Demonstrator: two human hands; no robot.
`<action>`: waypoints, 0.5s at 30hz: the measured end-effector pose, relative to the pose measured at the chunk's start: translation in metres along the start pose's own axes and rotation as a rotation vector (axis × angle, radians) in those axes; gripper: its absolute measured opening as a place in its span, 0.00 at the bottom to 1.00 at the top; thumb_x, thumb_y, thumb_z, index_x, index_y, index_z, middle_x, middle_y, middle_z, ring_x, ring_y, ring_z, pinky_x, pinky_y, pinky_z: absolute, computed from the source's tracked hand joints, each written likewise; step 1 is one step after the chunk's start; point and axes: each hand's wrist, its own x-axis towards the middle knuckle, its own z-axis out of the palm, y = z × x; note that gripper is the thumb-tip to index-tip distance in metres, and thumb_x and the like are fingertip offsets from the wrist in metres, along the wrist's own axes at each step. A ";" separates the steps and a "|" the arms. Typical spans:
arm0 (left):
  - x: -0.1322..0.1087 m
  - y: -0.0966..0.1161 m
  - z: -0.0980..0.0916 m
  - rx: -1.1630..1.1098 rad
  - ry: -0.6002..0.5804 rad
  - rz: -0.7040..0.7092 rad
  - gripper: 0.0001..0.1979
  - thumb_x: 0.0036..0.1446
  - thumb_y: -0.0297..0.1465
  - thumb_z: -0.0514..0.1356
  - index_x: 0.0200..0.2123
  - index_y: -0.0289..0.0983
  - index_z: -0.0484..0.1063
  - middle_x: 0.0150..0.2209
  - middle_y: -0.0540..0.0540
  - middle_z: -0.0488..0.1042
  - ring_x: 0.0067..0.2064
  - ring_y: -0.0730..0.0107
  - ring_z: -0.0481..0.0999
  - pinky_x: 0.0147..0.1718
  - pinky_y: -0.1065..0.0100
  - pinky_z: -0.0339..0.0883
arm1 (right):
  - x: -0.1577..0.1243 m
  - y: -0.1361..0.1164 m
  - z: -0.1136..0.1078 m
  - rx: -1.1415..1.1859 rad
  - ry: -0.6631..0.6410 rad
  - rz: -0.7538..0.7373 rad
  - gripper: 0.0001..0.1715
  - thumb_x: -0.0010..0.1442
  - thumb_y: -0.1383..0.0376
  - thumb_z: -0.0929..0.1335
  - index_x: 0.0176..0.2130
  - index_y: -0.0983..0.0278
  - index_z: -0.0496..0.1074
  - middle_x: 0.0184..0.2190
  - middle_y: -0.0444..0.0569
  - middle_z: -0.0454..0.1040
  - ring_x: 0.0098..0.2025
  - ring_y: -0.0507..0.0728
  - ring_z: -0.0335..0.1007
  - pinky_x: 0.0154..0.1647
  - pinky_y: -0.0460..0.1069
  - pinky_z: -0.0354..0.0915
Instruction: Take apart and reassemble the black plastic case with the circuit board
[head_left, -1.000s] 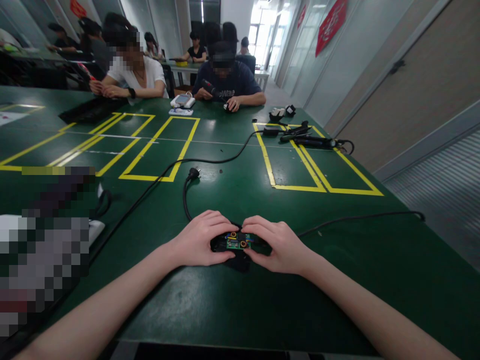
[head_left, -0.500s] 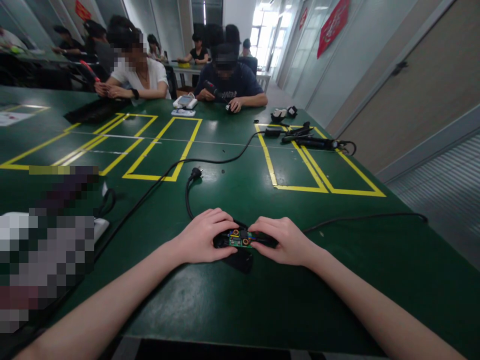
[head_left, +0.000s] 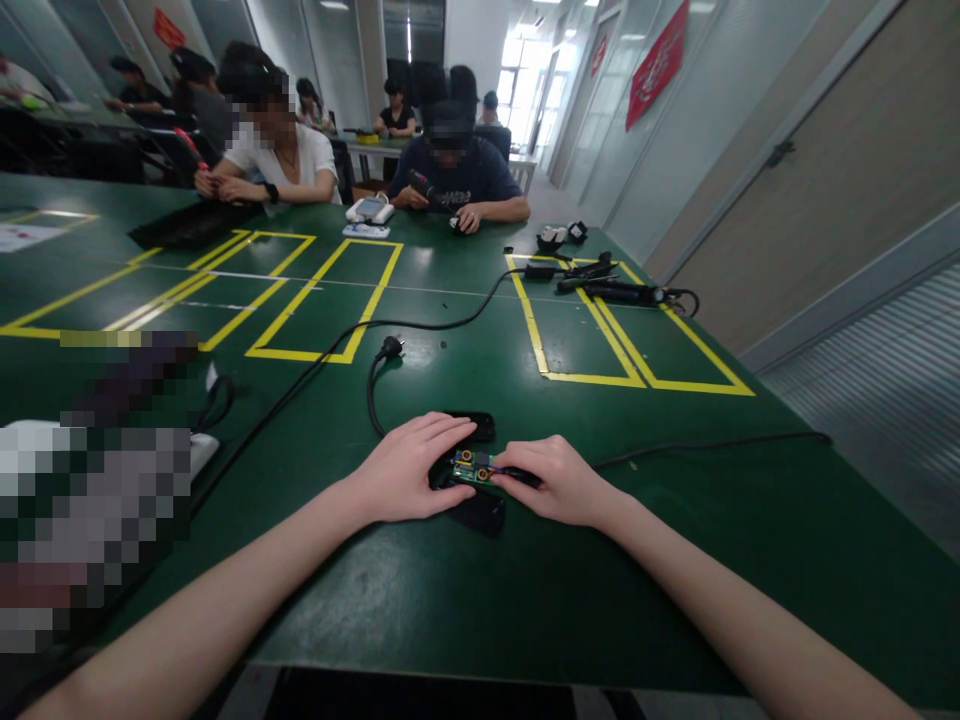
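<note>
Small and green, a circuit board (head_left: 472, 468) with copper-coloured coils is low over the table in front of me. My left hand (head_left: 411, 468) curls round its left end, thumb on the near side and fingers on the far side; the exact contact under the palm is hidden. At the opposite end my right hand (head_left: 559, 480) pinches the board's edge where coloured wires meet a black cable. One black casing piece (head_left: 480, 427) lies just beyond the board, partly under my left fingers. Another black casing piece (head_left: 484, 512) lies on the near side, below my left thumb.
A black plug (head_left: 391, 347) lies beyond my left hand. A long black cord (head_left: 420, 322) crosses the green table (head_left: 525, 600). Black tools (head_left: 619, 290) lie at the far right, and a blurred-out patch (head_left: 120, 500) covers things at left. Two people work across the table.
The black casing piece on the far side now shows apart from the board. My right hand has shifted slightly left and pinches the wire end. The view has shifted a little.
</note>
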 end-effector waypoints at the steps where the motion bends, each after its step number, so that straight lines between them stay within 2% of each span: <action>1: 0.000 0.000 0.000 0.006 0.001 0.000 0.33 0.59 0.40 0.68 0.65 0.38 0.66 0.62 0.36 0.74 0.61 0.49 0.74 0.63 0.47 0.68 | 0.000 0.000 0.001 0.002 0.008 0.002 0.07 0.71 0.65 0.66 0.39 0.62 0.74 0.30 0.47 0.80 0.29 0.54 0.77 0.30 0.46 0.66; 6: 0.001 0.000 0.002 -0.038 0.030 0.018 0.27 0.61 0.37 0.66 0.62 0.39 0.70 0.54 0.39 0.79 0.55 0.53 0.77 0.58 0.52 0.72 | 0.001 -0.002 0.002 0.010 0.032 0.053 0.05 0.68 0.62 0.69 0.41 0.62 0.74 0.33 0.48 0.80 0.32 0.54 0.77 0.31 0.46 0.68; 10: 0.002 0.000 0.002 -0.100 0.041 0.029 0.22 0.63 0.34 0.64 0.60 0.39 0.71 0.51 0.40 0.80 0.52 0.56 0.79 0.54 0.54 0.75 | 0.004 -0.003 0.001 0.022 0.045 0.082 0.12 0.62 0.58 0.73 0.43 0.61 0.73 0.40 0.51 0.78 0.37 0.56 0.78 0.35 0.48 0.71; 15: 0.002 -0.002 0.000 -0.137 0.070 0.046 0.20 0.65 0.34 0.63 0.59 0.39 0.72 0.50 0.41 0.80 0.51 0.57 0.78 0.51 0.56 0.76 | 0.007 -0.005 0.002 0.063 0.063 0.159 0.21 0.60 0.59 0.74 0.51 0.60 0.73 0.49 0.54 0.77 0.45 0.58 0.80 0.42 0.51 0.75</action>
